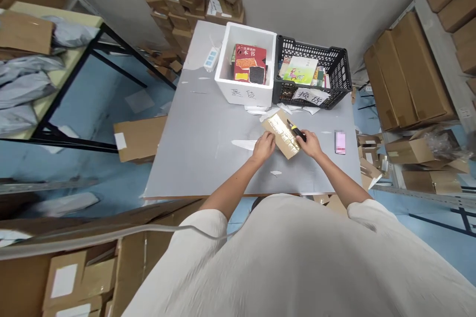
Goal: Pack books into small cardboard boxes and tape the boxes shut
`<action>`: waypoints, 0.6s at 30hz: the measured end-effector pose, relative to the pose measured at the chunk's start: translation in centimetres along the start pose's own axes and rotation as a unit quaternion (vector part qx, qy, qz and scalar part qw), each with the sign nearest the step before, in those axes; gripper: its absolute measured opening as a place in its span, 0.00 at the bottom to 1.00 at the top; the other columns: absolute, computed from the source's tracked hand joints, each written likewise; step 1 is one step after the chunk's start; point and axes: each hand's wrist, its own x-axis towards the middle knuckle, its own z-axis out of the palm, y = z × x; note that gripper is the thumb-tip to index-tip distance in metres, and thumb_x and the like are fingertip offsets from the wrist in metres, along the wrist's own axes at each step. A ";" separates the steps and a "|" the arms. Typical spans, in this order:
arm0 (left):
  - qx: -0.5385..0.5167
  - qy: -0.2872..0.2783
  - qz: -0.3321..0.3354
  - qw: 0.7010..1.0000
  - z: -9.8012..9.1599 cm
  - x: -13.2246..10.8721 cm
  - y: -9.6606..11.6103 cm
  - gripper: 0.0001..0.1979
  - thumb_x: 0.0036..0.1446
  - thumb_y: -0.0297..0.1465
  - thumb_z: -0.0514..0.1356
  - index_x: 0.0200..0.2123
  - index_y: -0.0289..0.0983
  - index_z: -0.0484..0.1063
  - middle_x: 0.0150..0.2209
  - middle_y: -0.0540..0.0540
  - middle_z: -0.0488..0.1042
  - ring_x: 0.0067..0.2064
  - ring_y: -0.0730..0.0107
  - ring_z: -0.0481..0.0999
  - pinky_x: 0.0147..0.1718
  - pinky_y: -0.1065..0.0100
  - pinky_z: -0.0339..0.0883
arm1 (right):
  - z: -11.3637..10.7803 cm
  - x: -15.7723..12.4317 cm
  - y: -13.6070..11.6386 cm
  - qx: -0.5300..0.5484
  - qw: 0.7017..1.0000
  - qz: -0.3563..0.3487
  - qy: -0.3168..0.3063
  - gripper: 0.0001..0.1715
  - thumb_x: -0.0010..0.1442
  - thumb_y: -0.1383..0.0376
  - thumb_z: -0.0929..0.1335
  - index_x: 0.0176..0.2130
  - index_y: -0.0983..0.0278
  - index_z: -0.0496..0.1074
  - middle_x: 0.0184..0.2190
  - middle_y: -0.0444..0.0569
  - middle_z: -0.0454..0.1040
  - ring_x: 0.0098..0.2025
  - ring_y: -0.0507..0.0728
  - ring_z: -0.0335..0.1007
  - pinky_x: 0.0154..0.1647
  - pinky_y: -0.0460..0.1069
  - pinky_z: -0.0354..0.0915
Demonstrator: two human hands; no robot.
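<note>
On a grey table [193, 143], a taped box [281, 133] lies slantwise between the two hands, where both can reach it; the left hand [264, 146] has its fingers bunched at the box's left edge, seemingly to steady it, though whether they grip cannot be told. The right hand [311, 144] has its fingers clamped on a knife [296, 131], blade pointing away from the body [297, 257], apparently for safety

on table [193, 158]: parcel [279, 128] between left hand [265, 145] and right hand [310, 143], knife [296, 131] over it. behind parcel, tub [243, 94]; crate [340, 72] right of tub; books [250, 63] in both. power strip [211, 59] left of tub. phone [340, 142] at right.
</note>
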 end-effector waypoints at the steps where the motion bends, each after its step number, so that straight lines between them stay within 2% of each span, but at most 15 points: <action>1: -0.011 0.003 0.008 1.000 0.2 0.3 0.1 0.20 0.76 0.30 0.52 0.63 0.39 0.79 0.66 0.33 0.76 0.62 0.48 0.82 0.61 0.50 0.79 | -0.1 0.1 0.0 0.000 1.000 0.010 0.000 0.33 0.76 0.46 0.62 0.64 0.64 0.77 0.61 0.63 0.84 0.60 0.74 0.77 0.64 0.66 0.73; 7: -0.029 -0.005 0.049 0.998 1.4 2.0 1.8 0.23 0.73 0.27 0.55 0.66 0.36 0.77 0.75 0.33 0.70 0.73 0.50 0.74 0.72 0.52 0.73 | -0.6 1.4 1.3 0.063 0.996 0.057 0.014 0.31 0.75 0.43 0.63 0.58 0.61 0.79 0.56 0.62 0.86 0.57 0.71 0.81 0.59 0.63 0.77; 10: -0.022 0.001 0.046 0.999 1.5 2.7 2.4 0.25 0.72 0.25 0.53 0.67 0.36 0.76 0.77 0.34 0.69 0.78 0.52 0.69 0.77 0.52 0.68 | -0.1 0.7 1.6 0.086 0.994 0.068 0.008 0.28 0.74 0.45 0.65 0.57 0.60 0.78 0.55 0.60 0.86 0.55 0.70 0.83 0.57 0.62 0.78; 14: -0.015 -0.002 0.054 0.998 1.0 3.4 2.5 0.26 0.72 0.25 0.52 0.69 0.36 0.76 0.75 0.35 0.71 0.78 0.53 0.67 0.77 0.53 0.66 | 1.2 -1.8 1.3 0.122 0.990 0.070 -0.024 0.25 0.74 0.45 0.65 0.57 0.58 0.77 0.52 0.56 0.87 0.55 0.68 0.84 0.56 0.61 0.78; 18: 0.012 -0.011 0.074 0.997 0.4 3.4 3.2 0.25 0.71 0.27 0.55 0.67 0.38 0.77 0.73 0.33 0.73 0.77 0.47 0.68 0.77 0.47 0.63 | 1.9 -2.6 1.8 0.156 0.985 0.067 -0.038 0.25 0.74 0.45 0.66 0.58 0.57 0.76 0.53 0.55 0.87 0.54 0.67 0.84 0.57 0.61 0.79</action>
